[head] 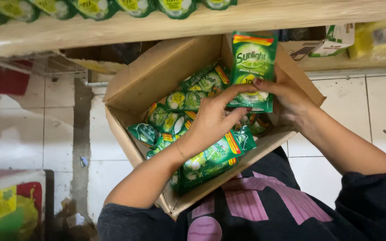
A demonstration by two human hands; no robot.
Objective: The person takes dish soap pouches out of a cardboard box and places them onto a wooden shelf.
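A cardboard box of green sachets is held against the lap. Above its far side, one upright sachet is pinched at its lower edge by both hands: left hand nearer, right hand alongside, fingers closed on it. A shelf lies beyond.

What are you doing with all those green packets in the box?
A person is holding one green sachet up over an open cardboard box, gripping it with both the left hand and the right hand. The box rests against the person's lap and holds many more green sachets. A wooden shelf above it carries a row of similar green packets. The floor is white tile.
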